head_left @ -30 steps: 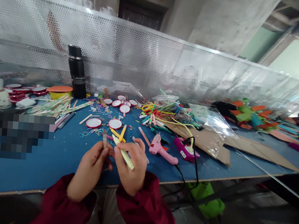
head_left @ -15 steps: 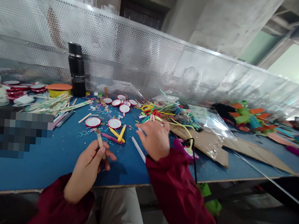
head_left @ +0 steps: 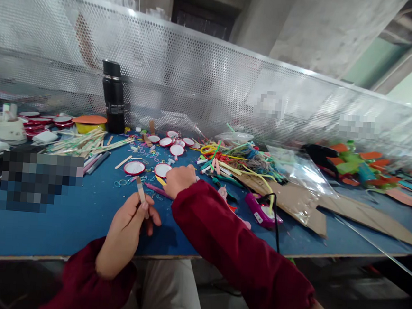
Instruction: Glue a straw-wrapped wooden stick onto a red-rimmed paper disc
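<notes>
Left hand (head_left: 126, 225), near the front edge of the blue tabletop (head_left: 42, 239), pinches a flat stick (head_left: 141, 192) between thumb and fingers; the stick tilts upward, its far end brownish, its shaft paler. Right hand (head_left: 181, 179) reaches farther over the table, back uppermost and fingers bent downward; its fingertips are hidden, so whether it grasps anything cannot be told. A yellow piece (head_left: 160, 181) shows just beside its left edge. Maroon sleeves (head_left: 233, 237) cover both wrists.

Around the hands: two red-rimmed white discs (head_left: 134, 168) lie flat, one near the right hand and the other to its left. A purple pen-like piece (head_left: 158, 190) lies between the hands, with looped bands (head_left: 120, 184) to its left. To the right, a pink glue gun (head_left: 246, 224) is largely covered by the right sleeve; beyond it rest a purple device (head_left: 259, 215) and a black cable (head_left: 275, 222).

Farther out: smaller round discs (head_left: 177, 150) cluster behind the flat pair. A tangle of coloured cords (head_left: 243, 161) lies to their right, beside a clear plastic bag (head_left: 302, 181) on brown cardboard (head_left: 284, 193). At left, a bundle of thin sticks (head_left: 81, 144) fans out near a yellow tub (head_left: 89, 128) with an orange top. A black bottle (head_left: 113, 100) stands upright before a perforated metal screen (head_left: 205, 78).
</notes>
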`<move>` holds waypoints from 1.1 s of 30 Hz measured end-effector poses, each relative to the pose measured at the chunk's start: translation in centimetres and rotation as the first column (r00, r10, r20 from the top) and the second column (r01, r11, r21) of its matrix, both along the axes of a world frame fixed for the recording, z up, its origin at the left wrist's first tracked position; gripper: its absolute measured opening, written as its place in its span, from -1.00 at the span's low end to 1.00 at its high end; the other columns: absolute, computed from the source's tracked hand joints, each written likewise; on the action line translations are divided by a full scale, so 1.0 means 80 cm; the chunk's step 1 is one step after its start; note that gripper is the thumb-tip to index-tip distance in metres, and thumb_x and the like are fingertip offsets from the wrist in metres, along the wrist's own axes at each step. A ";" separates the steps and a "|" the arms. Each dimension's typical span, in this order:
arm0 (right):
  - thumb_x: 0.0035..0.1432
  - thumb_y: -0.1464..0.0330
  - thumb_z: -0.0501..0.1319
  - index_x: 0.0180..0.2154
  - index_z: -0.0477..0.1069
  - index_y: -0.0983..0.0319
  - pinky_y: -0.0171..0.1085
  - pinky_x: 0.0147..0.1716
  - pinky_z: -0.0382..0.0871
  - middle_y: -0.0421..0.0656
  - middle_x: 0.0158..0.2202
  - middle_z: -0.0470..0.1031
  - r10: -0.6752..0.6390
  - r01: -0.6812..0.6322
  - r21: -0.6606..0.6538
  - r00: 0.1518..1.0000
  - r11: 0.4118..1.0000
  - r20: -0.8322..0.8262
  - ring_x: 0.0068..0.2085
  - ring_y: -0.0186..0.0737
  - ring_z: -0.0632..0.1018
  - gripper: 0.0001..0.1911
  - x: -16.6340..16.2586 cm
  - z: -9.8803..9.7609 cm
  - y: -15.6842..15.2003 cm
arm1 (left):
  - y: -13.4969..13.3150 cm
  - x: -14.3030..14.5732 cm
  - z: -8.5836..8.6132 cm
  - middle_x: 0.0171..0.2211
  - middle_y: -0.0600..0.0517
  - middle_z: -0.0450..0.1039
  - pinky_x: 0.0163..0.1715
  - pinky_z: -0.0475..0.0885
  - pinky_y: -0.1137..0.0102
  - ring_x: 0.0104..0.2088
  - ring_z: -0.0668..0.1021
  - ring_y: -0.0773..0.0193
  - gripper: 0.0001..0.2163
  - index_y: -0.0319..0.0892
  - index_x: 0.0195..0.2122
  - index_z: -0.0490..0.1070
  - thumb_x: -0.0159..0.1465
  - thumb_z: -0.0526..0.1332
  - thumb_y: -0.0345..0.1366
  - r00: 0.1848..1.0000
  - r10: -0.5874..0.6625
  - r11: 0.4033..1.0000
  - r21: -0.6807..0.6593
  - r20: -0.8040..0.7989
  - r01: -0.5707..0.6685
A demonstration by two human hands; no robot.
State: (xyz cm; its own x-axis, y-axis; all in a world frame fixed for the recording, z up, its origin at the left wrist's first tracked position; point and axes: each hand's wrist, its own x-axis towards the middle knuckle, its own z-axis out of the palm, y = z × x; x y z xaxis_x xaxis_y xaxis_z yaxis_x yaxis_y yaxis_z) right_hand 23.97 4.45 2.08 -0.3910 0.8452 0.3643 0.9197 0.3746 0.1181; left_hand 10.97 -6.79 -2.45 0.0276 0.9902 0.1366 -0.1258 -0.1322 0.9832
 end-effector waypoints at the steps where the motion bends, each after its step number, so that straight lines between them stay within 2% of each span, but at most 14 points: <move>1: 0.05 0.27 0.39 -0.62 0.42 0.34 -0.05 -0.18 0.21 -0.12 -0.53 0.56 -0.012 0.012 -0.011 1.000 1.000 -0.007 -0.33 -0.17 0.61 -0.65 -0.004 -0.001 0.003 | 0.000 0.000 0.001 -0.47 0.08 0.50 -0.51 0.33 0.44 -0.57 0.43 0.34 -0.74 -0.14 -0.15 0.26 0.38 0.09 -0.04 1.000 -0.002 1.000 -0.002 -0.006 0.002; 4: 0.00 0.29 0.40 -0.62 0.39 0.33 -0.06 -0.20 0.23 -0.14 -0.55 0.54 -0.029 0.028 -0.031 0.998 0.999 -0.055 -0.34 -0.15 0.61 -0.67 -0.007 0.002 0.008 | 0.000 0.000 0.003 -0.46 0.07 0.52 -0.53 0.32 0.44 -0.58 0.43 0.35 -0.73 -0.14 -0.16 0.26 0.38 0.08 -0.03 1.000 -0.002 1.000 -0.006 -0.028 0.001; 8: 0.06 0.31 0.33 -0.43 0.47 0.26 -0.19 -0.28 0.28 -0.17 -0.47 0.56 -0.025 0.021 -0.025 0.982 0.999 -0.186 -0.39 -0.22 0.58 -0.85 0.011 0.025 0.002 | 0.002 0.001 0.004 -0.45 0.06 0.53 -0.54 0.33 0.43 -0.59 0.43 0.35 -0.73 -0.14 -0.16 0.27 0.37 0.08 -0.02 0.999 -0.002 1.000 0.007 -0.048 0.003; 10: 0.12 0.28 0.29 -0.31 0.47 0.21 -0.27 -0.36 0.28 -0.21 -0.43 0.56 0.021 -0.038 -0.038 0.926 0.999 -0.376 -0.41 -0.28 0.54 -0.86 0.026 0.038 -0.010 | 0.003 0.001 0.004 -0.45 0.06 0.52 -0.54 0.33 0.43 -0.60 0.43 0.35 -0.72 -0.15 -0.15 0.27 0.37 0.08 -0.03 0.998 -0.002 1.000 0.019 -0.060 0.003; 13: 0.16 0.30 0.27 0.07 0.37 0.16 -0.32 -0.42 0.31 -0.32 -0.48 0.47 0.168 -0.241 -0.004 0.688 0.970 -0.706 -0.45 -0.31 0.48 -0.58 0.048 0.045 -0.041 | 0.001 0.000 0.004 -0.43 0.06 0.52 -0.53 0.34 0.43 -0.58 0.44 0.35 -0.73 -0.15 -0.12 0.28 0.38 0.08 -0.04 0.997 -0.005 0.999 0.035 -0.080 0.008; 15: 0.23 0.31 0.19 0.18 0.30 0.12 -0.33 -0.46 0.33 -0.34 -0.52 0.40 0.204 -0.355 0.026 0.472 0.935 -0.857 -0.50 -0.32 0.44 -0.52 0.057 0.035 -0.067 | 0.000 0.001 0.004 -0.42 0.06 0.52 -0.51 0.36 0.43 -0.57 0.44 0.35 -0.73 -0.15 -0.12 0.28 0.39 0.06 -0.04 0.996 -0.006 0.999 0.044 -0.088 0.010; 16: 0.26 0.30 0.15 0.14 0.35 0.12 -0.33 -0.47 0.35 -0.31 -0.50 0.43 0.185 -0.377 0.040 0.356 0.925 -0.916 -0.47 -0.31 0.46 -0.59 0.060 0.026 -0.079 | 0.000 0.001 0.004 -0.42 0.06 0.52 -0.51 0.36 0.43 -0.57 0.44 0.35 -0.74 -0.14 -0.13 0.28 0.39 0.06 -0.04 0.996 -0.005 0.999 0.047 -0.093 0.009; 18: 0.32 0.23 0.10 -0.06 0.50 0.15 -0.29 -0.43 0.40 -0.22 -0.43 0.50 0.137 -0.361 0.059 0.193 0.931 -0.972 -0.41 -0.27 0.52 -0.72 0.062 0.004 -0.100 | 0.000 0.002 0.004 -0.43 0.06 0.53 -0.51 0.36 0.43 -0.57 0.44 0.35 -0.74 -0.14 -0.14 0.27 0.39 0.06 -0.04 0.994 0.001 0.999 0.044 -0.108 0.004; 20: 0.34 0.22 0.05 -0.05 0.48 0.19 -0.23 -0.39 0.46 -0.14 -0.37 0.56 0.105 -0.354 0.088 0.029 0.931 -0.994 -0.38 -0.21 0.56 -0.68 0.058 -0.021 -0.113 | 0.000 0.002 0.005 -0.44 0.07 0.53 -0.53 0.34 0.43 -0.59 0.43 0.35 -0.75 -0.13 -0.15 0.27 0.38 0.06 -0.04 0.991 0.006 1.000 0.029 -0.136 -0.002; 23: 0.23 0.23 0.24 -0.07 0.35 0.17 -0.23 -0.38 0.46 -0.21 -0.46 0.54 0.127 -0.346 0.156 -0.105 0.925 -0.986 -0.41 -0.20 0.58 -0.73 0.043 -0.049 -0.123 | 0.000 0.003 0.005 -0.45 0.06 0.55 -0.58 0.31 0.44 -0.62 0.42 0.35 -0.75 -0.12 -0.16 0.29 0.37 0.07 -0.04 0.984 0.002 1.000 0.006 -0.178 -0.001; 25: 0.28 0.18 0.19 -0.17 0.31 0.15 -0.29 -0.48 0.37 -0.30 -0.57 0.42 0.140 -0.307 0.179 -0.144 0.935 -0.980 -0.55 -0.30 0.46 -0.80 0.029 -0.057 -0.127 | 0.000 0.004 0.005 -0.44 0.05 0.56 -0.59 0.30 0.41 -0.63 0.41 0.32 -0.76 -0.11 -0.17 0.31 0.37 0.07 -0.05 0.979 -0.001 1.000 -0.001 -0.202 0.001; 27: 0.39 0.14 -0.01 -0.23 0.36 0.17 -0.32 -0.55 0.27 -0.31 -0.61 0.29 0.158 -0.253 0.193 -0.153 0.948 -0.975 -0.59 -0.34 0.36 -0.70 0.018 -0.058 -0.131 | -0.001 0.004 0.005 -0.44 0.05 0.56 -0.58 0.29 0.38 -0.62 0.42 0.29 -0.77 -0.09 -0.18 0.33 0.36 0.08 -0.06 0.977 -0.003 1.000 0.009 -0.213 0.005; 29: 0.42 0.16 -0.08 -0.21 0.46 0.20 -0.31 -0.52 0.29 -0.25 -0.55 0.32 0.176 -0.222 0.194 -0.097 0.955 -0.979 -0.52 -0.32 0.38 -0.59 0.010 -0.056 -0.135 | -0.001 0.005 0.006 -0.43 0.06 0.55 -0.56 0.30 0.37 -0.60 0.43 0.26 -0.79 -0.08 -0.19 0.34 0.36 0.09 -0.07 0.975 -0.014 0.999 0.026 -0.221 0.020; 33: 0.33 0.24 0.06 -0.12 0.46 0.19 -0.27 -0.41 0.39 -0.17 -0.39 0.46 0.191 -0.166 0.174 0.092 0.971 -0.977 -0.37 -0.24 0.49 -0.74 0.005 -0.056 -0.138 | -0.001 0.005 0.005 -0.46 0.10 0.47 -0.54 0.30 0.41 -0.58 0.40 0.31 -0.80 -0.09 -0.24 0.33 0.39 0.06 -0.10 0.963 -0.006 0.998 0.058 -0.270 0.022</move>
State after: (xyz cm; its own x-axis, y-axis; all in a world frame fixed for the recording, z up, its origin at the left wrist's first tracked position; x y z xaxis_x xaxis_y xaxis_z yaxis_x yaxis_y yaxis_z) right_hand 24.35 -6.60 -2.41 0.1815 0.7988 0.5735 0.1382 0.5567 -0.8191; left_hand 11.38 -6.88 -2.01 0.0854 0.9797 0.1812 0.1403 -0.1918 0.9713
